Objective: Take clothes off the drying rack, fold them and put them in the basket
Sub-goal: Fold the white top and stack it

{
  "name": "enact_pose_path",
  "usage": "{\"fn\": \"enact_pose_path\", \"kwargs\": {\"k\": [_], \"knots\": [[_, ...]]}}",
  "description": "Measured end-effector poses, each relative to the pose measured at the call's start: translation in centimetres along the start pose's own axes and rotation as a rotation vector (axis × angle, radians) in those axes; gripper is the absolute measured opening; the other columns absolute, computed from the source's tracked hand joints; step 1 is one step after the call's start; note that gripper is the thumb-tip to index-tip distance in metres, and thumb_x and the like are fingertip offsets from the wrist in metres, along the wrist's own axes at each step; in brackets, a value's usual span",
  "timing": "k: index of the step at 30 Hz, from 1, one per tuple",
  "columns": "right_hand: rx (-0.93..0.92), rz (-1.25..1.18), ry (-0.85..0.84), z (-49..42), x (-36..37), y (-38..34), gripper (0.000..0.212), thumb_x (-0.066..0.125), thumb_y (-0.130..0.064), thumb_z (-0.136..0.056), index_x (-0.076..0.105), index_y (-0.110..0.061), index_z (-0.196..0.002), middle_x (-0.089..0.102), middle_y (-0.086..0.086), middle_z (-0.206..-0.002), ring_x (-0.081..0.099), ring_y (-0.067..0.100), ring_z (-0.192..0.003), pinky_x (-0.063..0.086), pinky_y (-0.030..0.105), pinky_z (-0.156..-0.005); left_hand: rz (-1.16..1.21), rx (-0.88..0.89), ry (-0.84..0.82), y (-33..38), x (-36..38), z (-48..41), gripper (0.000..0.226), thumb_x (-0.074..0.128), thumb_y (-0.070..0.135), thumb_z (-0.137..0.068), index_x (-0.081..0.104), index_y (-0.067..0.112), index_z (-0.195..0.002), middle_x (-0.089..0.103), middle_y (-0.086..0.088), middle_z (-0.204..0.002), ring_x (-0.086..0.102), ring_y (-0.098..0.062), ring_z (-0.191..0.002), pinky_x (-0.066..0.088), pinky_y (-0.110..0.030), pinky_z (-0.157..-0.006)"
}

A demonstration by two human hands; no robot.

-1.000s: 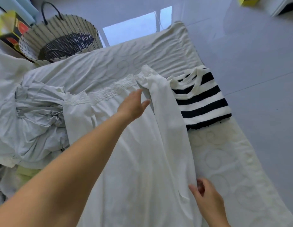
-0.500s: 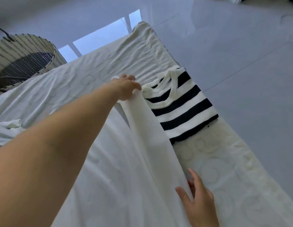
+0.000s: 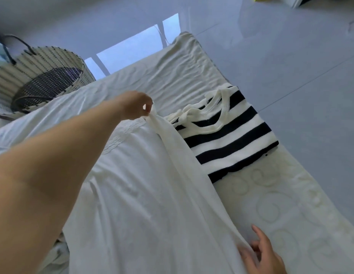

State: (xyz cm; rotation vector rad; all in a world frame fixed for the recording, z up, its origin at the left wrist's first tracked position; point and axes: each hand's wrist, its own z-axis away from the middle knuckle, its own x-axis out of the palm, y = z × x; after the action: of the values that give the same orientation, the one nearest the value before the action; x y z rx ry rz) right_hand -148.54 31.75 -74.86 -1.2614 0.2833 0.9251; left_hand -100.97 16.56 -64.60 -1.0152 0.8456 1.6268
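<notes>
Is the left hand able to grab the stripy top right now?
Probably not yet: the left hand sits beside the stripy top with nothing between, but it is pinching a corner of the white garment.

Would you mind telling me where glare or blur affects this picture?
Head view: a window reflection glares off the glossy floor; the left forearm, near the lens, looms large and soft; the white garment is nearly washed out; the striped top and woven basket are sharp.

No legible text, label, brand, number or sign appears on the white garment (image 3: 142,194), the striped top (image 3: 231,139), the basket (image 3: 53,60) or the patterned sheet (image 3: 281,214).
</notes>
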Motion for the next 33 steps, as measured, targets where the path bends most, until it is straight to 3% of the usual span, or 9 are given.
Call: {"fn": "enact_pose_path", "kwargs": {"k": [4,9,12,15,18,23,27,30,33], "knots": [[0.027,-0.077,0.078,1.8,-0.4,0.3,0.070,0.066,-0.038,-0.057,0.042,-0.069,-0.116,0.059,-0.019,-0.078,0.052,0.008,-0.054,0.041,0.007,-0.057,0.073,0.059,0.155,-0.5,0.6,2.0,0.011,0.056,0.011,-0.093,0.062,0.003,-0.097,0.069,-0.006,-0.112,0.062,-0.034,-0.101,0.044,-0.034,-0.078],[-0.056,-0.039,0.113,4.4,-0.7,0.3,0.093,0.085,-0.014,-0.069,0.034,-0.077,-0.114,0.058,-0.022,-0.089,0.051,0.008,-0.074,0.036,0.004,-0.073,0.041,0.041,0.131,-3.6,3.9,6.6,0.008,0.060,0.015,-0.090,0.062,0.008,-0.092,0.066,-0.016,-0.097,0.059,-0.038,-0.086,0.046,-0.040,-0.072],[-0.167,-0.005,0.106,5.4,-1.2,-0.6,0.053,0.072,-0.046,-0.078,0.045,-0.053,-0.123,0.054,-0.019,-0.092,0.048,0.004,-0.080,0.033,0.000,-0.077,-0.048,0.019,0.115,-5.3,6.7,9.5,0.011,0.054,0.013,-0.091,0.052,0.012,-0.081,0.062,-0.012,-0.088,0.052,-0.031,-0.074,0.038,-0.035,-0.061],[-0.485,0.194,0.074,5.7,-1.0,0.1,0.034,0.051,-0.044,-0.094,0.063,-0.018,-0.112,0.055,-0.015,-0.084,0.046,0.005,-0.075,0.036,0.019,-0.090,-0.046,0.002,0.120,-6.2,8.9,11.6,0.018,0.047,0.008,-0.092,0.041,0.015,-0.076,0.058,-0.012,-0.084,0.050,-0.032,-0.068,0.036,-0.035,-0.060],[-0.773,0.433,0.104,6.2,-0.5,1.4,0.020,0.059,-0.015,-0.091,0.075,-0.007,-0.097,0.060,0.000,-0.074,0.049,0.013,-0.071,0.043,0.035,-0.084,-0.020,-0.027,0.121,-6.4,10.5,12.5,0.016,0.046,0.006,-0.091,0.041,0.016,-0.080,0.058,-0.015,-0.091,0.054,-0.035,-0.073,0.043,-0.039,-0.064],[-0.932,0.536,0.018,8.1,2.0,3.1,0.035,0.053,0.002,-0.083,0.065,-0.014,-0.113,0.049,0.002,-0.084,0.050,0.016,-0.068,0.039,0.035,-0.086,-0.148,-0.137,0.033,-6.0,13.0,14.2,0.027,0.043,0.000,-0.089,0.053,0.004,-0.113,0.048,-0.013,-0.126,0.057,-0.037,-0.102,0.047,-0.044,-0.071],[-0.909,0.479,-0.008,8.7,2.0,2.1,0.028,0.055,-0.023,-0.088,0.071,-0.025,-0.111,0.067,0.006,-0.109,0.059,0.016,-0.096,0.043,0.037,-0.088,-0.002,-0.289,0.208,-4.3,13.3,14.3,0.044,0.042,0.015,-0.093,0.042,0.005,-0.135,0.037,-0.015,-0.146,0.043,-0.036,-0.126,0.039,-0.048,-0.100],[-0.810,0.550,-0.054,8.8,1.9,2.5,0.037,0.040,-0.039,-0.096,0.062,-0.028,-0.124,0.054,-0.001,-0.138,0.041,0.015,-0.133,0.035,0.042,-0.102,0.014,-0.241,-0.043,-3.5,14.0,14.1,0.061,0.025,0.047,-0.099,0.015,0.019,-0.152,0.009,-0.004,-0.161,0.011,-0.024,-0.147,0.018,-0.048,-0.117],[-0.771,0.597,-0.115,8.8,2.2,3.6,0.042,0.031,-0.049,-0.097,0.054,-0.031,-0.128,0.046,-0.004,-0.142,0.030,0.010,-0.140,0.024,0.042,-0.110,0.038,-0.257,-0.119,-3.0,13.9,13.9,0.053,0.025,0.048,-0.100,0.032,0.022,-0.145,0.026,-0.004,-0.155,0.026,-0.028,-0.140,0.026,-0.050,-0.110]]}}
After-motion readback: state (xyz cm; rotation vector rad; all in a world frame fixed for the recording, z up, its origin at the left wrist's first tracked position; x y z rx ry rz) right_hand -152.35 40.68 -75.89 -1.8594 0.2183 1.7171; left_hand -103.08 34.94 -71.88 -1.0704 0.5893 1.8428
